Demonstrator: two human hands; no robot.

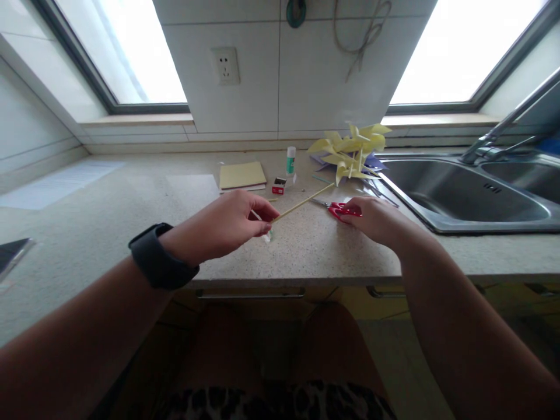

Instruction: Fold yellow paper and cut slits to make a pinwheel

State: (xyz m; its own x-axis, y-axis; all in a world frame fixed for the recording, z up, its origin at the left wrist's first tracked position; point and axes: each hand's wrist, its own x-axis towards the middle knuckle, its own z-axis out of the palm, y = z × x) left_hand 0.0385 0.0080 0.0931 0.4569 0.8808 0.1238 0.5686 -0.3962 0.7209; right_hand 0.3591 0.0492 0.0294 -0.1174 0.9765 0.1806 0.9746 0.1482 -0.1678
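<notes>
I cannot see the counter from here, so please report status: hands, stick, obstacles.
Left hand pinches thin stick. Right hand on red scissors. Pinwheels beyond, apart.

Just one head-worn camera here, looking forward and down over the bench (pixel 131 210) from close up, facing the tiled wall (pixel 280 76) and two windows.

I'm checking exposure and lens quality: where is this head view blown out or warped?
Head view: both windows are overexposed to plain white; the counter and sink bow outward from wide-angle distortion; left hand with the stick and right hand look dim and slightly soft.
</notes>
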